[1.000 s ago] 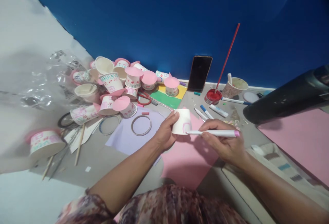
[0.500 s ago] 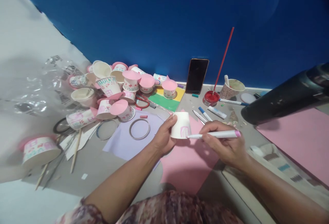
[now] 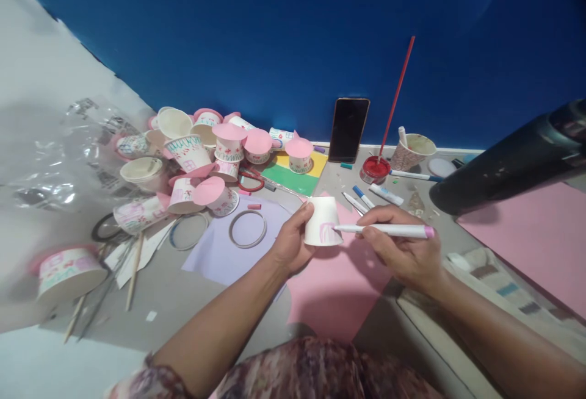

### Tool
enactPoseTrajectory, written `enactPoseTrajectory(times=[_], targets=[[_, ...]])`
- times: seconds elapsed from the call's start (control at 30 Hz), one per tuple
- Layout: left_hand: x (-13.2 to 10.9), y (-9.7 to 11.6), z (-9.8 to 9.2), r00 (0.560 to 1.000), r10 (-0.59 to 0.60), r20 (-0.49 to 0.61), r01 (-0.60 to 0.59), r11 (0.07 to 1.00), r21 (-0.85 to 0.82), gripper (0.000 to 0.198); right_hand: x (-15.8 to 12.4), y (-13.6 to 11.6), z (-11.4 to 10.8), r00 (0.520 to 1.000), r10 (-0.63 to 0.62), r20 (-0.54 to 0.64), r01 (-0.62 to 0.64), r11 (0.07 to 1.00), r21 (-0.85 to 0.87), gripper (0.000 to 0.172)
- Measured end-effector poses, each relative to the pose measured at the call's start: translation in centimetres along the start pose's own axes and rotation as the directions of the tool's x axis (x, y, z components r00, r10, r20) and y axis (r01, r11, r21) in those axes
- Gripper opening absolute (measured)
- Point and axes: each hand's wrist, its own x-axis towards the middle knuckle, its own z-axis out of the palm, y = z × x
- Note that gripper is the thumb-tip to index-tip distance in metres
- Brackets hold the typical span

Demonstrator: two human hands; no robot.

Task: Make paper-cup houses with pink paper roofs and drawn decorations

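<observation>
Marker (image 3: 398,230): tip has moved up from the lower rim of the white cup (image 3: 320,213) to the right of its pink outline (image 3: 327,235).
Left hand (image 3: 293,241): curled round the cup's left side.
Right hand (image 3: 403,248): pinching the marker.
Cup: wide end down, held over pink paper (image 3: 339,304).
Risk: if the left grip slips or the cup turns, the tip could leave a stray line.

The left hand (image 3: 293,241) curls near the pinching right hand (image 3: 405,252).
</observation>
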Motion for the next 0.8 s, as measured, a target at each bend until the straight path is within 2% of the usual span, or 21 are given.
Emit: enactPoseTrajectory(times=[0.07, 0.23, 0.43, 0.67, 0.8], targets=[[0.0, 0.0, 0.0, 1.000, -0.009, -0.002, 0.009, 1.000, -0.004, 0.034, 0.0, -0.1, 0.0, 1.000, 0.001, 0.001, -0.001, 1.000, -0.004, 0.008], [0.0, 0.1, 0.1, 0.999, -0.021, -0.034, 0.019, 0.999, -0.039, 0.032, 0.0, -0.2, -0.4, 0.995, -0.025, 0.099, 0.022, 0.999, 0.025, 0.012], [-0.1, 0.1, 0.3, 1.000, -0.008, -0.020, 0.009, 1.000, 0.014, 0.034, -0.3, 0.4, -0.3, 0.999, -0.037, 0.007, 0.037, 0.999, 0.022, 0.006], [-0.1, -0.1, 0.1, 0.998, 0.060, 0.023, -0.061, 0.995, 0.077, 0.040, 0.3, -0.6, -0.3, 0.986, -0.138, 0.091, 0.140, 0.990, -0.018, 0.010], [-0.2, -0.2, 0.2, 0.994, 0.075, 0.073, -0.082, 0.992, 0.100, 0.054, 0.4, -0.8, -0.2, 0.975, -0.218, 0.033, 0.221, 0.971, -0.094, 0.008]])
